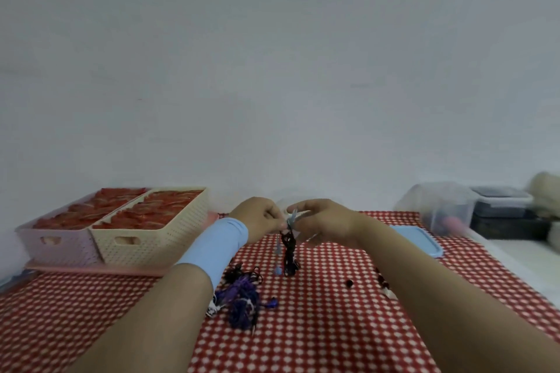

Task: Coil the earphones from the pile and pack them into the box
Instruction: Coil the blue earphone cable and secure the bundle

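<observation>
At the far left a pink basket [57, 247] and a cream basket [151, 239] of red items stand side by side. The left hand [257, 215], with a pale blue sleeve [212, 248] on its wrist, pinches the top of a dark earphone cord [289, 251] that hangs to the checked cloth [333, 327]. Below that forearm lies the purple and black pile [242, 297]. The right hand [327, 224] nips the same cord top, fingers curled, almost touching the left. Further right are a blue lid [421, 239] and a clear box [436, 206].

Two hands [257, 215] [327, 221], two baskets [60, 248] [157, 242], one blue lid [421, 239].
</observation>
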Demonstrator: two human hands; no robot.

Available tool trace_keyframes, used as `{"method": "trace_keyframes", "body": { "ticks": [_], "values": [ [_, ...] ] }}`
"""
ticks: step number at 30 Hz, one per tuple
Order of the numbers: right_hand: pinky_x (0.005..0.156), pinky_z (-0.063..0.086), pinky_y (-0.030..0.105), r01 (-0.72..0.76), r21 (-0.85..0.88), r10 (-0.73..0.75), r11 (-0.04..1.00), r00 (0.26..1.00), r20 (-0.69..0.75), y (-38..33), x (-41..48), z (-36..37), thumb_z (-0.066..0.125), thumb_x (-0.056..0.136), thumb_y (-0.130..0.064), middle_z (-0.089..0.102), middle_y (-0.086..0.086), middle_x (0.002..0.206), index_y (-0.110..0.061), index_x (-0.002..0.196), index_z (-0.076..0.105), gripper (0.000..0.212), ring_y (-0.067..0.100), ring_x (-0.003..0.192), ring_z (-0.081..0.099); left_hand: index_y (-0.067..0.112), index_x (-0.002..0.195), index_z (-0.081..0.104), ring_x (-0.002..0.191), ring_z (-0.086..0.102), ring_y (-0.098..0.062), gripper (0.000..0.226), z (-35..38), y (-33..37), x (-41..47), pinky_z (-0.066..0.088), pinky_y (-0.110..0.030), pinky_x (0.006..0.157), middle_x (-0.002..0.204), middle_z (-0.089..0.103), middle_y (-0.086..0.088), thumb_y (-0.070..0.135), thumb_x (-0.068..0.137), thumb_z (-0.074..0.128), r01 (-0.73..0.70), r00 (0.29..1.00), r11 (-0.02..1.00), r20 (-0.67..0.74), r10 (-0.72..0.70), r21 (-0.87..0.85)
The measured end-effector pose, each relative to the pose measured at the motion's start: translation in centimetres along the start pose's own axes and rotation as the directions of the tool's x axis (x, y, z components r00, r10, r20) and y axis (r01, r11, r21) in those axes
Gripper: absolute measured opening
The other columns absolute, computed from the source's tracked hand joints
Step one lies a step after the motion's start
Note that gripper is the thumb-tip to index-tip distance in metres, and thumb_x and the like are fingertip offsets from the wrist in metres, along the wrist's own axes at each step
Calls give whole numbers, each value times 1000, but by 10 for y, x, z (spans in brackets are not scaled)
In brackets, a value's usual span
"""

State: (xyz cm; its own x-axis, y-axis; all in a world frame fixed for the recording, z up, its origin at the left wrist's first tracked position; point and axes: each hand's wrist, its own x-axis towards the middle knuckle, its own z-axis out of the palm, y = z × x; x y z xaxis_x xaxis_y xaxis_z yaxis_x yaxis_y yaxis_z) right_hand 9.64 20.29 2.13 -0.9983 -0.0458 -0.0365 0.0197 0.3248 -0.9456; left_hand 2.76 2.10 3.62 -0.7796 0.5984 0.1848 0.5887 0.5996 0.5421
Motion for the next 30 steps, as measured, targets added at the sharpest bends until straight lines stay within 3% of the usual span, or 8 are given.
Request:
{"method": "trace_keyframes", "body": {
  "ticks": [7, 10, 13, 16, 20, 24, 27, 30],
  "values": [
    [74, 57, 31, -45, -209, 40, 977, 999, -32, -1, 20, 30, 82, 83, -19, 75, 9, 104, -19, 118, 59, 41, 18, 82, 71, 27, 88, 69, 87, 69, -16, 9, -12, -22, -7, 57, -36, 87, 90, 72, 4, 18, 88, 69, 58, 998, 995, -7, -59, -78],
    [64, 53, 23, -19, -305, 19, 952, 1000, -5, -8, 29, 44, 77, 86, -23, 73, 1, 100, -24, 110, 69, 25, 12, 77, 67, 24, 94, 70, 82, 66, -13, 13, -24, -36, -10, 57, -28, 80, 94, 70, 3, 13, 93, 62, 76, 994, 991, -76, -85, -110],
    [60, 49, 16, 14, -216, -16, 976, 1000, -6, -13, 32, 51, 67, 93, -23, 73, -4, 100, -23, 104, 73, 13, 6, 80, 67, 12, 105, 69, 82, 69, -21, 16, -31, -41, -13, 60, -28, 74, 93, 71, -3, 7, 95, 59, 109, 988, 946, -75, -138, -305],
    [68, 52, 18, 36, -100, -33, 994, 999, 28, -15, 31, 50, 64, 96, -19, 75, -3, 103, -21, 94, 73, 9, 6, 88, 69, 2, 113, 66, 78, 69, -23, 20, -34, -36, -13, 61, -34, 77, 90, 70, -8, 4, 94, 60, 98, 979, 837, -99, -178, -538],
    [99, 51, 44, 34, 6, -34, 999, 999, 40, -15, 24, 33, 53, 95, -4, 76, 7, 109, -12, 108, 66, 20, 23, 107, 71, 1, 110, 65, 80, 71, -24, 17, -27, -12, -10, 62, -33, 73, 97, 71, -13, 3, 93, 63, 71, 981, 689, -73, -178, -721],
    [75, 56, 39, -58, 62, 55, 996, 998, 44, -1, 1, -2, 47, 90, 4, 70, 23, 107, -6, 119, 62, 33, 30, 84, 70, 2, 100, 66, 73, 71, -21, 10, 0, 16, 1, 62, -30, 66, 94, 70, -15, 2, 90, 66, 104, 988, 693, -8, -156, -713],
    [62, 50, 30, -144, -133, 141, 981, 989, -34, 21, -15, -30, 55, 89, -1, 67, 13, 86, -6, 105, 70, 23, 22, 67, 62, 5, 90, 67, 62, 69, -17, 7, 31, 33, 13, 62, -31, 65, 86, 68, -11, -1, 88, 68, 147, 986, 743, 39, -161, -653],
    [62, 50, 29, -220, -293, 197, 931, 975, -105, 41, -29, -54, 56, 92, -5, 72, 11, 90, -5, 104, 73, 21, 18, 70, 66, 12, 79, 69, 71, 73, -22, 11, 61, 39, 24, 63, -33, 70, 88, 71, -6, 3, 85, 70, 172, 985, 881, 56, -164, -441]
  ]
}}
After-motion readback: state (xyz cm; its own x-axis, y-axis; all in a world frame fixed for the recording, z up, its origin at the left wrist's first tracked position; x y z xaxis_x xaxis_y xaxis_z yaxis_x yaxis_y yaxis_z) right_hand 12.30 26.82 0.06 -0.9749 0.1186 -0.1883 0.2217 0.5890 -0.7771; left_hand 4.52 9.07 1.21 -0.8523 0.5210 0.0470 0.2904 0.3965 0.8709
